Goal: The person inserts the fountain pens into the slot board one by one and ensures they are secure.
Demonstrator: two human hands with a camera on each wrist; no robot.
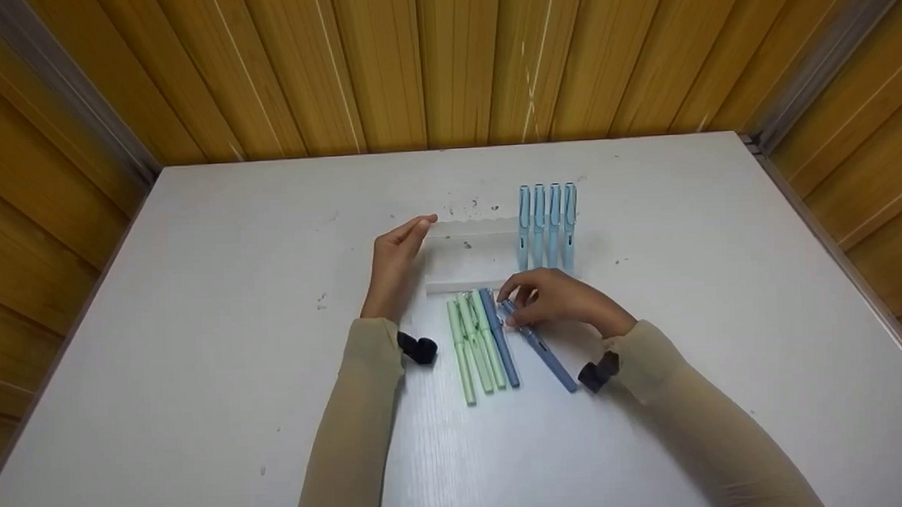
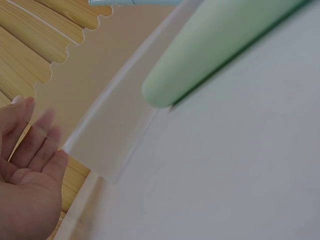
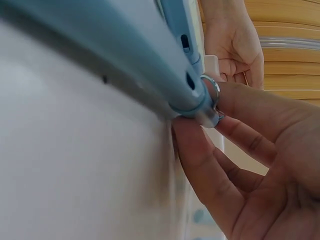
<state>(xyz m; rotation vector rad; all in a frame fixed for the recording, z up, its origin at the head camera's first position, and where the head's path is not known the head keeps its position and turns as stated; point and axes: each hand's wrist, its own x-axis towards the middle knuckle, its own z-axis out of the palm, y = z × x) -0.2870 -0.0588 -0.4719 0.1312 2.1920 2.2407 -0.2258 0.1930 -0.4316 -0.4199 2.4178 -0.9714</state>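
Observation:
A clear plastic pen stand (image 1: 466, 260) with a scalloped back edge stands mid-table, with several light blue pens (image 1: 540, 220) in a row at its right end. My left hand (image 1: 402, 259) holds the stand's left edge near the back corner; some of those fingers show through the plastic (image 2: 100, 100) in the left wrist view. Between thumb and fingertips, my right hand (image 1: 557, 298) pinches a dark blue pen (image 1: 550, 355) at its cap end, by the metal clip. The pen slants toward the front right. Beside it lie another dark blue pen (image 1: 501, 345) and three light green pens (image 1: 475, 346).
The white table (image 1: 221, 329) has small dark marks scattered on its surface. Yellow wood-look panels (image 1: 384, 68) rise behind it and at both sides. A small black camera (image 1: 420, 350) sits on the left wrist, another (image 1: 599, 372) on the right.

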